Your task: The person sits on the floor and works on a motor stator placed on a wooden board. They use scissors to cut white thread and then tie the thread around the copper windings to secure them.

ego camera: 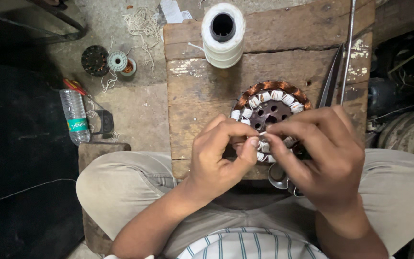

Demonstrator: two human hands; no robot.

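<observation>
Both hands are meeting at the centre of the frame: the left hand is pinching thumb to forefinger on what looks like a thin white thread, and the right hand, fingers curled, is nipping the same spot from the opposite side. Just above their fingertips, touching them, the round copper-wound motor stator with white insulating sleeves is lying flat on the worn wooden plank. A white thread spool is standing upright further up the frame.
</observation>
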